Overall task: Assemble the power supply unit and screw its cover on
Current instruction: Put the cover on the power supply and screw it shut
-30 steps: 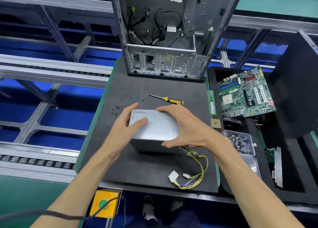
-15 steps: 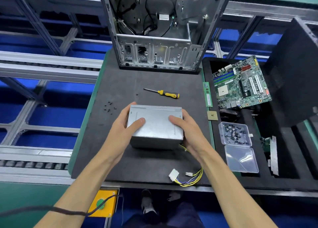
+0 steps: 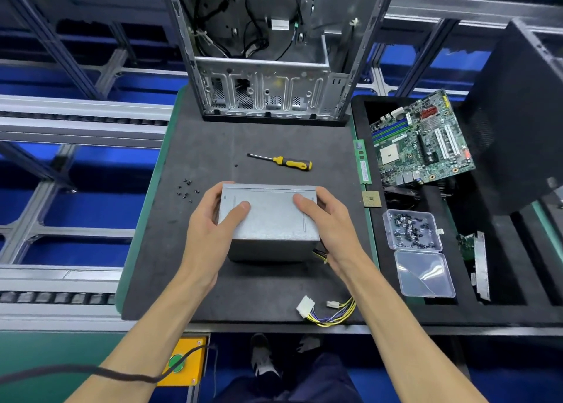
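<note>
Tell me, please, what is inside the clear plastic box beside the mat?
The clear plastic box holds a loose heap of small dark screws; its lid lies open. Its bottom beneath the heap is covered.

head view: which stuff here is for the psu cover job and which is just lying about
For the job:
power supply unit, held by left hand and right hand
screwdriver
loose screws

Lying about:
motherboard
computer case
RAM stick
CPU chip

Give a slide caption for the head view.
Both hands grip the grey metal power supply box on the dark mat.
</note>
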